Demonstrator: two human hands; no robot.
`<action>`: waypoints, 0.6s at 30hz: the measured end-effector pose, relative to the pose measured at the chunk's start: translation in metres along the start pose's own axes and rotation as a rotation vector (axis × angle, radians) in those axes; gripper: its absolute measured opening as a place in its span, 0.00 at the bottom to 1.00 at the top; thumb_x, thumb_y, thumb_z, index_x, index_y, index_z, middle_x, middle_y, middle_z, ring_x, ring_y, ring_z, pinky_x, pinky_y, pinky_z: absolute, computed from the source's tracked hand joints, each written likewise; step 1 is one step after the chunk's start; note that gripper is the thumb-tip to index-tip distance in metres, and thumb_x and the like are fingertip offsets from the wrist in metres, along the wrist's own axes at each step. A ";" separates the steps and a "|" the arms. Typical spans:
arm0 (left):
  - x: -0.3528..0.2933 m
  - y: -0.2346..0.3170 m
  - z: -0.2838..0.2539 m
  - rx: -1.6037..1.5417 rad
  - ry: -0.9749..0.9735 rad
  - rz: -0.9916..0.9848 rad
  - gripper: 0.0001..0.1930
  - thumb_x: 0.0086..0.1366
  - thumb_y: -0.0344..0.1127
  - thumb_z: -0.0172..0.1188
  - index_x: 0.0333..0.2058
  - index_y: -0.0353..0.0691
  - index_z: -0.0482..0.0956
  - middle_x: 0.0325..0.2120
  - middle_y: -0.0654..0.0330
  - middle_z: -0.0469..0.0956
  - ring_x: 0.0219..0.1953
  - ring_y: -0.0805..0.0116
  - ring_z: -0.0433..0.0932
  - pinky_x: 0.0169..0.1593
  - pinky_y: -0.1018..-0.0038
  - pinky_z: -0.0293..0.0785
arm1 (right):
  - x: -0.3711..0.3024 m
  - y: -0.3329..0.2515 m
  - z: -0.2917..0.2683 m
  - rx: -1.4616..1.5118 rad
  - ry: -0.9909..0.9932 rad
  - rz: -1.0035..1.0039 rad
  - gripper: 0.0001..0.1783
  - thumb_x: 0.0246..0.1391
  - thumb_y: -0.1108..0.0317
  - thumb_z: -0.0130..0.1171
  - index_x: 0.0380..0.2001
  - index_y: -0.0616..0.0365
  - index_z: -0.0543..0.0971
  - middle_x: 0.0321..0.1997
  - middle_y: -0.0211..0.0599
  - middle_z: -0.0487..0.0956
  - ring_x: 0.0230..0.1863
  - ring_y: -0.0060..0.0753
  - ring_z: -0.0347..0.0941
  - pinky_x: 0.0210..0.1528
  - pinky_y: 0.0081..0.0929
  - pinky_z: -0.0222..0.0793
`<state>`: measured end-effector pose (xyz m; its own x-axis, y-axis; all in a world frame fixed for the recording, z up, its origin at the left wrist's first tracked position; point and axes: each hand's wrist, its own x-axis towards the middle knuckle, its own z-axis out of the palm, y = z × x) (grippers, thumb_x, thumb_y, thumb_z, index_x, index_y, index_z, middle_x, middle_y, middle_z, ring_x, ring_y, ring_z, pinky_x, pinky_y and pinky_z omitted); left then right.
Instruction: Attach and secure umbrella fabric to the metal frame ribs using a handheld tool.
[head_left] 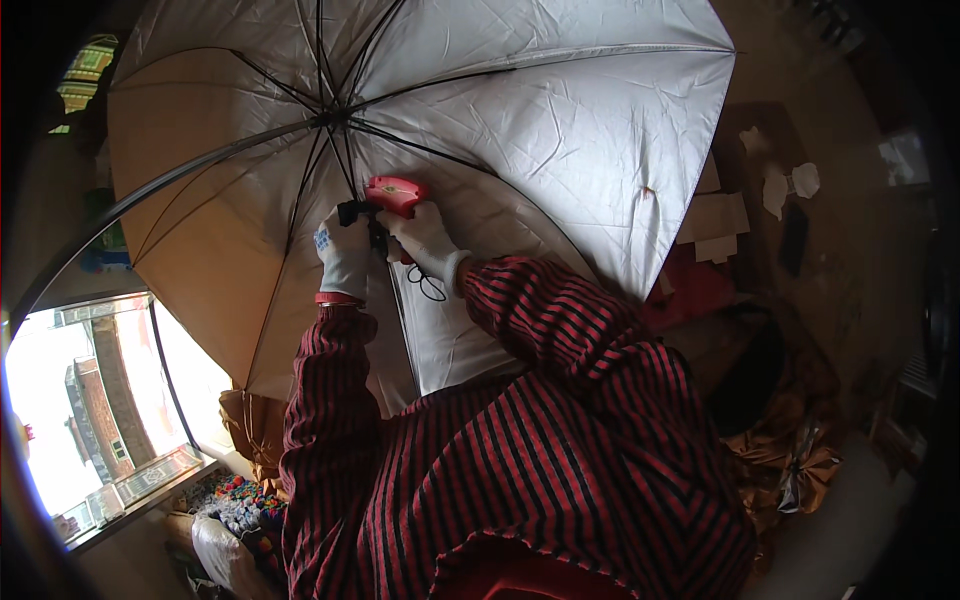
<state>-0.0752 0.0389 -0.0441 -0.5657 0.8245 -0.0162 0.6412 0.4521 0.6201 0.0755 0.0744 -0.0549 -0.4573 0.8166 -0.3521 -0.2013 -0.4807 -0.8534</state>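
Observation:
A large open umbrella (580, 130) spreads its silver-grey underside before me, with thin black ribs running out from a hub (335, 113). Both my hands wear white gloves and meet just below that hub, close to a rib. Closed fingers of my left hand (343, 250) hold a small black piece (352, 211) whose kind I cannot make out. My right hand (424, 240) grips a red, rounded plastic hand tool (396, 194), its lower part hidden by the glove. Beneath the right hand dangles a thin black cord loop (428, 287).
The umbrella's black shaft (160, 180) sweeps from the hub to the lower left. A bright window (110, 400) is at the left, with a pile of multicoloured yarn-like material (240, 505) below it. Brown wrapping (800, 465) lies at the right; pale paper pieces (790, 185) are farther back.

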 end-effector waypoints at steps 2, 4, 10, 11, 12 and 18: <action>0.000 0.001 0.000 0.003 -0.001 0.005 0.12 0.52 0.37 0.60 0.35 0.42 0.83 0.28 0.52 0.82 0.32 0.55 0.81 0.37 0.66 0.75 | -0.001 -0.001 0.001 -0.002 0.062 -0.006 0.14 0.51 0.61 0.61 0.27 0.64 0.77 0.19 0.35 0.75 0.13 0.23 0.70 0.13 0.24 0.62; 0.000 0.001 0.000 0.014 -0.007 -0.020 0.12 0.52 0.37 0.60 0.36 0.42 0.83 0.28 0.52 0.82 0.32 0.55 0.81 0.37 0.66 0.75 | -0.002 -0.002 0.002 -0.019 0.079 0.009 0.15 0.51 0.60 0.60 0.26 0.64 0.78 0.19 0.35 0.75 0.13 0.23 0.69 0.13 0.24 0.61; 0.004 -0.002 0.002 0.070 -0.005 -0.076 0.13 0.51 0.38 0.61 0.35 0.42 0.83 0.29 0.52 0.82 0.33 0.54 0.81 0.39 0.65 0.75 | -0.004 -0.004 0.001 -0.082 -0.025 0.039 0.15 0.51 0.60 0.59 0.23 0.63 0.77 0.14 0.33 0.73 0.12 0.23 0.68 0.13 0.24 0.60; 0.005 -0.004 0.003 0.075 -0.005 -0.082 0.13 0.51 0.38 0.61 0.35 0.42 0.83 0.29 0.52 0.82 0.34 0.54 0.81 0.39 0.65 0.75 | -0.004 -0.004 0.001 -0.077 -0.017 0.029 0.15 0.51 0.60 0.59 0.22 0.62 0.77 0.14 0.33 0.73 0.12 0.23 0.68 0.13 0.24 0.60; 0.006 -0.005 0.003 0.081 -0.004 -0.088 0.13 0.51 0.38 0.61 0.35 0.42 0.83 0.30 0.52 0.82 0.34 0.54 0.81 0.39 0.65 0.75 | -0.005 -0.003 0.001 -0.072 -0.011 0.018 0.15 0.51 0.60 0.59 0.22 0.62 0.77 0.13 0.32 0.73 0.11 0.23 0.68 0.13 0.24 0.60; 0.007 -0.012 0.006 0.016 -0.001 -0.069 0.14 0.51 0.38 0.62 0.36 0.41 0.82 0.29 0.52 0.82 0.34 0.55 0.81 0.39 0.65 0.75 | -0.002 0.002 -0.003 -0.048 -0.092 0.091 0.12 0.51 0.63 0.59 0.32 0.62 0.79 0.20 0.34 0.77 0.17 0.24 0.73 0.18 0.23 0.66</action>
<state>-0.0836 0.0409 -0.0560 -0.6083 0.7915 -0.0586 0.6094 0.5131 0.6045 0.0791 0.0725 -0.0573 -0.5495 0.7365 -0.3944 -0.1143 -0.5339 -0.8378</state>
